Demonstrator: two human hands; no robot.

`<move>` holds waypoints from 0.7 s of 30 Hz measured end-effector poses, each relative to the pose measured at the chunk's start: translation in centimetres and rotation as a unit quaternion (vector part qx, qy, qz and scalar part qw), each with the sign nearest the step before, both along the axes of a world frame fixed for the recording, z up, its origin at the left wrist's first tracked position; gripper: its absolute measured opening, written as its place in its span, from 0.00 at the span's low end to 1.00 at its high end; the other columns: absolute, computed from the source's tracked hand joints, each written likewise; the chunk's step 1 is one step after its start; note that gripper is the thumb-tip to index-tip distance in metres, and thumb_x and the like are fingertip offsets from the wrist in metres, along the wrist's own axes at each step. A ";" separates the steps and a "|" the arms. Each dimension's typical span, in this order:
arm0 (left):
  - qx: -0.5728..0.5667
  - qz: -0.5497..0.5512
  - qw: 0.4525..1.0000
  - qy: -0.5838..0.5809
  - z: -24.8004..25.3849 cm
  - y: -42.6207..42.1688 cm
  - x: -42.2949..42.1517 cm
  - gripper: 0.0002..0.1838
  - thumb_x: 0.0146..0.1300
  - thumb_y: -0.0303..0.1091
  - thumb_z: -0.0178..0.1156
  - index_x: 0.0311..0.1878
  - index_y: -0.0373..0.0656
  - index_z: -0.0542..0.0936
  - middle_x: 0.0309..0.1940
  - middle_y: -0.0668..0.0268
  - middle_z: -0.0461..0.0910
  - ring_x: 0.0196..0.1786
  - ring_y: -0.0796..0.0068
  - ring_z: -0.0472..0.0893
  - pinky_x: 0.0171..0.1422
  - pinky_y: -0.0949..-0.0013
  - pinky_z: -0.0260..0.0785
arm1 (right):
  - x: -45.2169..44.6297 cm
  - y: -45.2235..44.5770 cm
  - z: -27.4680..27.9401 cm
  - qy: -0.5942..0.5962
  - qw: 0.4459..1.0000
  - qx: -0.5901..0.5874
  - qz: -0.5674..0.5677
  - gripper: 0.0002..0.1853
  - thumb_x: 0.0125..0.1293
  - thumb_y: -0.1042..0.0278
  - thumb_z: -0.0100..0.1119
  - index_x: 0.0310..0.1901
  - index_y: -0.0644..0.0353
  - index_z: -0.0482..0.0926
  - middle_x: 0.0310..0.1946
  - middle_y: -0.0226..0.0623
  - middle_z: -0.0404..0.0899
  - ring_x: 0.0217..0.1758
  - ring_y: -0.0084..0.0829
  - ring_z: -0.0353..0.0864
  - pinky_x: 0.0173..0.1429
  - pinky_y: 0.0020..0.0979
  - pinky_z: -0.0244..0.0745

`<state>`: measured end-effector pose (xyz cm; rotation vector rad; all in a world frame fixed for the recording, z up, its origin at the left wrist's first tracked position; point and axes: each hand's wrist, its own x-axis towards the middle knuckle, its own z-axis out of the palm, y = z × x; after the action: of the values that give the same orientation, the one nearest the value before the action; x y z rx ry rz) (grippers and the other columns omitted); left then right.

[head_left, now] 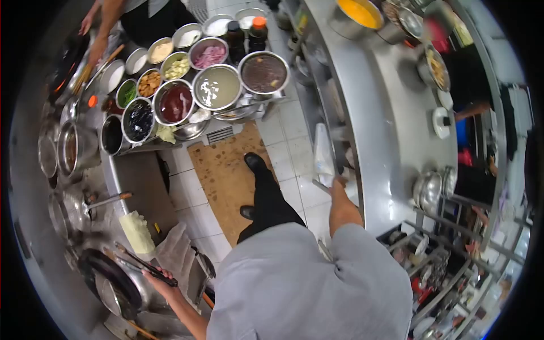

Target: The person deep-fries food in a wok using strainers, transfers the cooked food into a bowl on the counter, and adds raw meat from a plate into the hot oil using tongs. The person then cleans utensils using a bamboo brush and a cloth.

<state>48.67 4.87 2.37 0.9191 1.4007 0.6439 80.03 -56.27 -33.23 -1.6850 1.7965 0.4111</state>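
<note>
My left hand (161,281) is closed on black-handled tongs (148,267) at the lower left, beside a dark wok (110,277). The tongs point up and left toward the wok. Over at the right counter's near side, my right hand (339,188) is wrapped round a short grey bar (322,186). Just above that hand is a whitish plastic bag (323,150). A pale folded cloth (137,233) lies near the tongs.
Metal bowls of sauces and ingredients (217,86) crowd the station ahead. A co-worker's arm (103,37) reaches in at upper left. On the right runs a steel counter (391,113) with pots. A brown mat (226,175) lies on the tiled floor.
</note>
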 end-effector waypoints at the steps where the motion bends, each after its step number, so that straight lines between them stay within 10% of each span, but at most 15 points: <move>1: 0.016 0.022 1.000 -0.004 -0.8 0.4 -0.1 0.25 0.68 0.62 0.46 0.50 0.48 0.70 0.24 0.72 0.68 0.18 0.81 0.65 0.18 0.76 0.57 | -1.1 -1.4 -1.1 -0.015 0.999 -0.010 0.046 0.35 0.62 0.51 0.54 0.68 0.55 0.57 0.67 0.47 0.58 0.62 0.49 0.69 0.57 0.54 0.73; 7: -0.006 0.040 0.997 0.070 -2.1 2.4 -0.1 0.22 0.64 0.62 0.52 0.42 0.52 0.69 0.22 0.72 0.66 0.16 0.80 0.64 0.17 0.74 0.55 | -1.2 -13.2 -15.2 -0.203 0.960 0.100 0.164 0.30 0.62 0.51 0.57 0.63 0.58 0.69 0.59 0.38 0.74 0.52 0.40 0.79 0.64 0.42 0.68; 9: -0.001 0.057 0.996 0.074 -3.8 3.5 -1.2 0.22 0.65 0.61 0.51 0.40 0.51 0.68 0.23 0.71 0.67 0.17 0.79 0.66 0.17 0.74 0.58 | -1.3 -10.0 -7.0 -0.077 0.769 -0.145 0.618 0.32 0.49 0.57 0.68 0.51 0.71 0.74 0.44 0.53 0.81 0.44 0.47 0.82 0.46 0.46 0.77; 11: 0.004 0.046 0.999 0.018 -4.0 3.6 -1.6 0.22 0.66 0.60 0.51 0.39 0.50 0.66 0.24 0.70 0.68 0.17 0.78 0.68 0.18 0.73 0.60 | -0.9 -9.2 -4.2 0.157 0.711 -0.179 0.661 0.22 0.66 0.65 0.48 0.60 0.62 0.69 0.61 0.38 0.71 0.58 0.39 0.74 0.59 0.40 0.72; 13: 0.015 0.046 0.999 -0.013 -3.3 3.1 -1.9 0.22 0.67 0.59 0.50 0.39 0.49 0.65 0.24 0.69 0.68 0.17 0.78 0.67 0.18 0.73 0.61 | -1.9 -7.9 -3.3 0.052 0.901 -0.110 0.416 0.20 0.66 0.56 0.47 0.56 0.57 0.70 0.57 0.34 0.72 0.54 0.37 0.73 0.51 0.41 0.73; 14: 0.016 0.047 0.999 0.002 -3.5 2.8 -0.4 0.23 0.68 0.60 0.49 0.39 0.47 0.67 0.23 0.70 0.67 0.17 0.79 0.67 0.18 0.74 0.61 | -1.5 -7.1 -4.6 -0.138 0.988 0.011 0.068 0.20 0.65 0.52 0.46 0.53 0.54 0.71 0.55 0.31 0.72 0.52 0.36 0.73 0.48 0.41 0.74; 16: 0.018 0.048 0.999 -0.011 -2.3 2.7 -1.4 0.24 0.69 0.61 0.47 0.39 0.46 0.68 0.22 0.70 0.67 0.18 0.79 0.67 0.18 0.74 0.60 | -3.2 -4.0 -2.7 -0.249 0.949 0.061 -0.182 0.21 0.64 0.44 0.45 0.49 0.49 0.72 0.51 0.27 0.73 0.49 0.34 0.73 0.40 0.42 0.75; 18: 0.011 0.048 0.999 -0.007 -1.0 2.5 -2.9 0.24 0.68 0.61 0.47 0.41 0.46 0.68 0.23 0.70 0.67 0.18 0.79 0.68 0.18 0.74 0.61 | -4.8 0.7 0.7 -0.257 0.933 0.141 -0.210 0.22 0.64 0.38 0.44 0.46 0.47 0.72 0.49 0.30 0.73 0.44 0.35 0.73 0.35 0.42 0.75; 19: 0.010 0.046 0.999 -0.018 -0.3 2.5 -4.0 0.24 0.67 0.61 0.48 0.42 0.47 0.69 0.23 0.70 0.68 0.17 0.79 0.68 0.18 0.74 0.62 | -7.7 -4.5 -8.4 -0.305 0.898 0.317 -0.020 0.24 0.60 0.37 0.49 0.46 0.49 0.71 0.46 0.35 0.72 0.40 0.36 0.72 0.34 0.41 0.74; 21: 0.028 0.059 0.997 -0.031 1.8 2.1 -6.0 0.20 0.68 0.57 0.50 0.39 0.48 0.66 0.25 0.69 0.69 0.17 0.79 0.68 0.17 0.73 0.62 | -7.9 9.7 8.9 -0.180 0.924 0.307 -0.141 0.21 0.60 0.44 0.51 0.46 0.50 0.71 0.36 0.39 0.72 0.33 0.37 0.71 0.33 0.37 0.72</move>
<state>42.64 6.97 4.21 0.8574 1.3940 0.7976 72.17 -46.56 -24.31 -0.9752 1.4078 0.4438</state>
